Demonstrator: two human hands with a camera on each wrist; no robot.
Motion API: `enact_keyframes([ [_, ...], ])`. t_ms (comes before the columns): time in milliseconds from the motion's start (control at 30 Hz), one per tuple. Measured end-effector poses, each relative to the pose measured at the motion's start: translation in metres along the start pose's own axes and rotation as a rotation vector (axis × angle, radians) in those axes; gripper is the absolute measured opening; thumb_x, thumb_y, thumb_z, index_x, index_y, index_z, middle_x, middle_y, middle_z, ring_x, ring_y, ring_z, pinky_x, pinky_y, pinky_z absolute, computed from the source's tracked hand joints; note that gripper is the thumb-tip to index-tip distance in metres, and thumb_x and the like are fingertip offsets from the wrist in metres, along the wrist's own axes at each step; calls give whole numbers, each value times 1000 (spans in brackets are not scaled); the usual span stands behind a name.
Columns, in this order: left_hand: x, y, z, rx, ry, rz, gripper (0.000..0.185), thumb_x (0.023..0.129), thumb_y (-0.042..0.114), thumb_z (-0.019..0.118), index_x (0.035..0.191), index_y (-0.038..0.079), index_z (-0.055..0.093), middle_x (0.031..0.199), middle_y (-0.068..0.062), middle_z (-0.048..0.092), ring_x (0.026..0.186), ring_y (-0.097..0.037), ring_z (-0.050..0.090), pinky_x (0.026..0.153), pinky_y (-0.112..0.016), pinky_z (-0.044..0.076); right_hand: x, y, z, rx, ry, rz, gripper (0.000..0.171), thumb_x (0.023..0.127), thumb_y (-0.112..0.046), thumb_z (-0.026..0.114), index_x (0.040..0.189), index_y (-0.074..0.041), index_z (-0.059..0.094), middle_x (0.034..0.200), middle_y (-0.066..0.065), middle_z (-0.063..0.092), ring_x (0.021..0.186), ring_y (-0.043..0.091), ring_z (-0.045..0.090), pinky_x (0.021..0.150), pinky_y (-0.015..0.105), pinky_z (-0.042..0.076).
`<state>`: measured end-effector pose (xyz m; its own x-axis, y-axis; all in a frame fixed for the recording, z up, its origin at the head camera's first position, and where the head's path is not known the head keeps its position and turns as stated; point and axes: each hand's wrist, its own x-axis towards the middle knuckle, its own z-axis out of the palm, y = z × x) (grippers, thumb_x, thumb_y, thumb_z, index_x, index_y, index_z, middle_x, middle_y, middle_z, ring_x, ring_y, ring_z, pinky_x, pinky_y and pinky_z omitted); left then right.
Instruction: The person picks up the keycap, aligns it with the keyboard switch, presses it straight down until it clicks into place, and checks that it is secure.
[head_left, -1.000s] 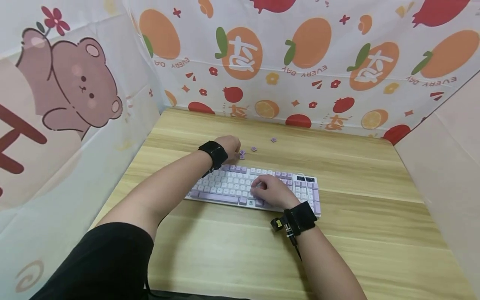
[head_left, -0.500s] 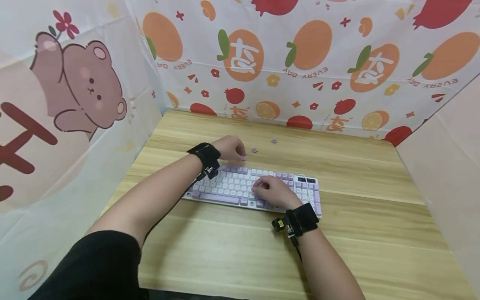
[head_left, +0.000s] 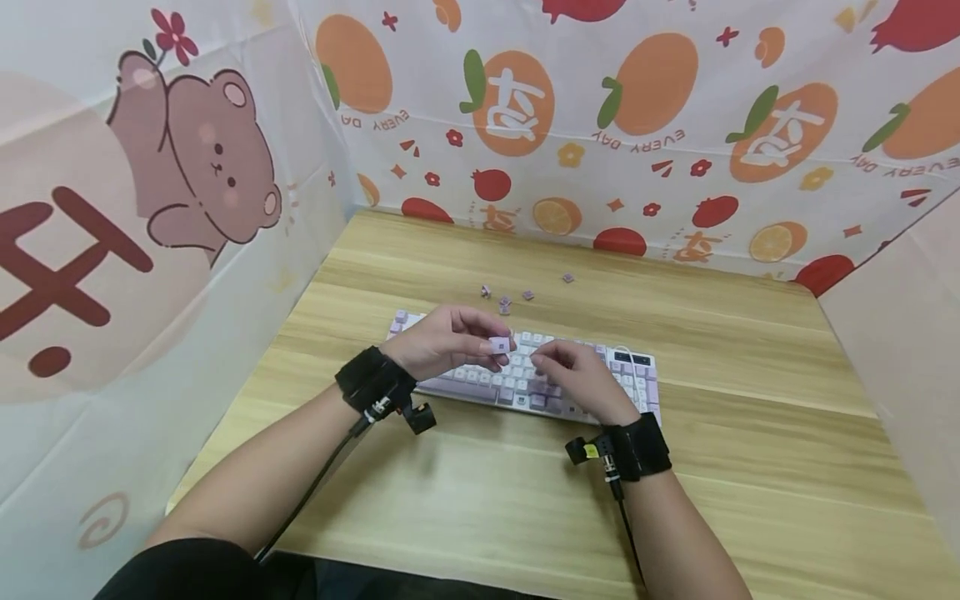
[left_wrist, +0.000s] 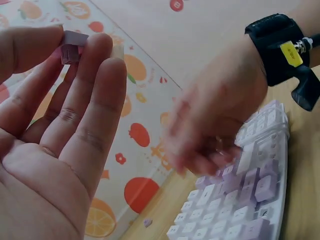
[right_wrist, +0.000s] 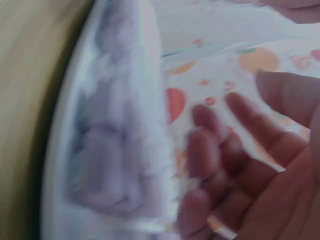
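Observation:
A white and lilac keyboard (head_left: 622, 371) lies across the middle of the wooden table (head_left: 735, 450). My left hand (head_left: 480, 343) hovers over its left half and pinches a small purple keycap (head_left: 500, 344) between thumb and fingertips. The left wrist view shows that keycap (left_wrist: 73, 46) held up at the fingertips (left_wrist: 97, 47). My right hand (head_left: 552, 357) is just to the right of it over the keys, fingers loosely bent and holding nothing. It is motion-blurred in the left wrist view (left_wrist: 215, 125). The right wrist view is blurred, showing the keyboard (right_wrist: 115, 140) on edge and my spread fingers (right_wrist: 235, 150).
Several loose purple keycaps (head_left: 505, 304) lie on the table behind the keyboard, one further right (head_left: 568, 277). Fruit-print cloth (head_left: 615, 125) walls the back, a bear-print cloth (head_left: 195, 167) the left, and a plain panel (head_left: 900, 333) the right. Bare wood stretches in front of the keyboard.
My left hand came back from the loose keycaps behind the keyboard with one keycap pinched, and now hovers over the keys. My right hand lifted off the keys and shifted towards it.

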<state>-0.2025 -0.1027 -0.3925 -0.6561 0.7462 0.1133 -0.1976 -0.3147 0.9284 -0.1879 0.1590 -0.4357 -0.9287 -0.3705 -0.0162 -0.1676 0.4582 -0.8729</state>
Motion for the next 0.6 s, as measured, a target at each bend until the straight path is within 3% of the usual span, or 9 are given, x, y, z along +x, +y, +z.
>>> enact_keyframes([
  [167, -8, -7, 4, -5, 35, 7, 28, 91, -4, 58, 115, 8, 67, 102, -5, 71, 88, -18, 71, 79, -33, 58, -15, -31, 5, 94, 108, -266, 25, 94, -22, 67, 115, -8, 66, 96, 10, 67, 82, 27, 63, 70, 34, 55],
  [333, -12, -12, 6, 60, 106, -40, 34, 90, -3, 58, 123, 5, 58, 100, -5, 70, 85, -17, 69, 75, -31, 58, -20, -48, 18, -8, 87, -503, 30, 89, -11, 73, 117, -10, 66, 88, 1, 66, 74, 13, 58, 63, 26, 50],
  [433, -15, -16, 8, 96, 119, -53, 33, 90, -2, 60, 122, 4, 59, 102, -6, 71, 86, -17, 68, 75, -30, 57, -20, -49, 26, -62, 101, -541, 27, 88, -12, 74, 115, -11, 69, 90, 0, 68, 74, 9, 57, 63, 25, 49],
  [600, -21, -22, 7, 112, 118, -52, 32, 88, -2, 61, 119, 6, 62, 106, -6, 70, 90, -16, 66, 74, -28, 56, -21, -47, 34, -62, 106, -541, 24, 90, -13, 72, 113, -11, 71, 95, -1, 70, 71, 10, 55, 61, 24, 48],
])
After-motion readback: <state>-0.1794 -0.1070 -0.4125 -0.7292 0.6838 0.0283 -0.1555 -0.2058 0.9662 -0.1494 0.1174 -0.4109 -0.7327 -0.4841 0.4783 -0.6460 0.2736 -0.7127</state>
